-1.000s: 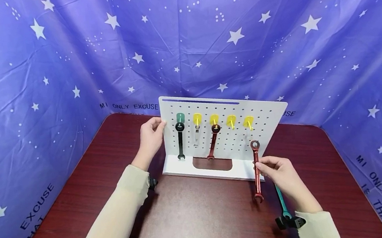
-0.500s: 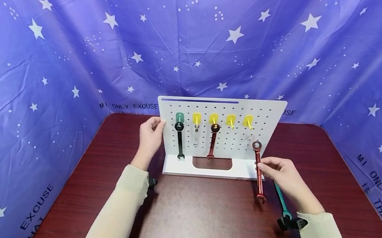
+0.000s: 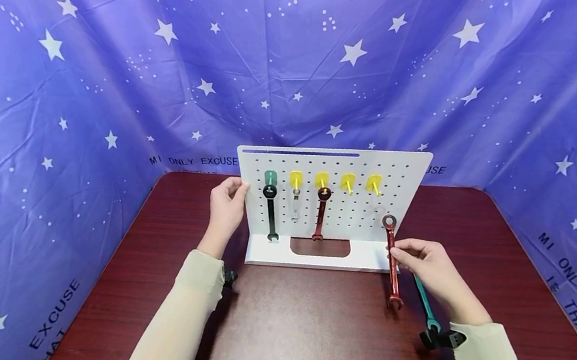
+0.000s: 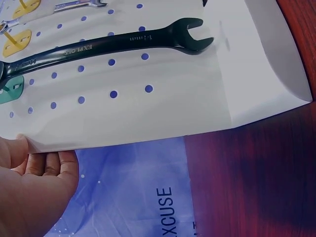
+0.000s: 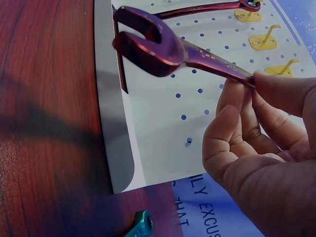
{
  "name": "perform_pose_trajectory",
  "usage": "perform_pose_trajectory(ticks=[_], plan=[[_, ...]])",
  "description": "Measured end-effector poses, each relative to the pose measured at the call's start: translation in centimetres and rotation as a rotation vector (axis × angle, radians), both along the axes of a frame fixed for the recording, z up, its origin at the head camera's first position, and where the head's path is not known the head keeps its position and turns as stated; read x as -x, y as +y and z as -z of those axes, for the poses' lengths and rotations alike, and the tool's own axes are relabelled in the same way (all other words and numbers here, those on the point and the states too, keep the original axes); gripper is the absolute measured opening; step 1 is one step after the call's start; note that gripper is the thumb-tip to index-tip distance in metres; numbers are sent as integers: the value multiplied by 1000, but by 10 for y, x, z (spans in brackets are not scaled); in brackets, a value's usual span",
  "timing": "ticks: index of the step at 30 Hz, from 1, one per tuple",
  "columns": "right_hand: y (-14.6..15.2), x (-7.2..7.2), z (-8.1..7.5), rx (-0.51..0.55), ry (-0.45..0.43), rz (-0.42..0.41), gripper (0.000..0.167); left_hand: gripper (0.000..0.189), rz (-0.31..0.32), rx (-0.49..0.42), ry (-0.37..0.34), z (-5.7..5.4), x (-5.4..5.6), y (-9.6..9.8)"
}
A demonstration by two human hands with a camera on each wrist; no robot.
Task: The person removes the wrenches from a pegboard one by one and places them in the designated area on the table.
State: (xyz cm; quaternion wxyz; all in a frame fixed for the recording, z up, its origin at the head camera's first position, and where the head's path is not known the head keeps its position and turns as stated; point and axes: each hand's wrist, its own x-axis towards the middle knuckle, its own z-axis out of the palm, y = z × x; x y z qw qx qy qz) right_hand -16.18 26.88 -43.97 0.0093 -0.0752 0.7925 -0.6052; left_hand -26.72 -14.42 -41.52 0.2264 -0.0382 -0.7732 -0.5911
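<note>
My left hand (image 3: 227,207) pinches the left edge of a white pegboard stand (image 3: 399,168) between thumb and fingers. In my right hand (image 3: 428,262), thumb and fingers pinch a red ratchet wrench (image 3: 393,269) at mid-handle. It is held upright in front of the board's lower right corner, ring end up; the right wrist view shows its open-ended jaw (image 5: 153,47) close to the camera. Hanging from the board's hooks are a black wrench (image 3: 271,217), a small silver wrench (image 3: 296,206) and a dark red wrench (image 3: 321,218). Two yellow hooks (image 3: 349,184) at the right hold nothing.
A green wrench (image 3: 425,301) lies on the dark red wooden table (image 3: 295,333), partly hidden behind my right hand and wrist camera. Blue cloth (image 3: 274,57) printed with white stars surrounds the table at the back and sides. The stand's base (image 3: 271,259) has a cutout.
My right hand has shifted slightly right and down with the red wrench, a little away from the board's hooks. The left hand keeps its hold on the board's edge.
</note>
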Motion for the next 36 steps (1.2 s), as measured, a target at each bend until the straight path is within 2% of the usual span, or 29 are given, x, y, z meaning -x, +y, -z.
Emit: perform_pose_trajectory(ticks=[10, 20, 36], plan=[[0, -3, -1, -40, -1, 36, 23, 13, 8, -16, -7, -4, -3, 1], [6, -5, 4, -45, -12, 19, 24, 12, 11, -29, -13, -4, -3, 1], [14, -7, 6, -58, -53, 61, 26, 12, 10, -24, -11, -2, -1, 0]])
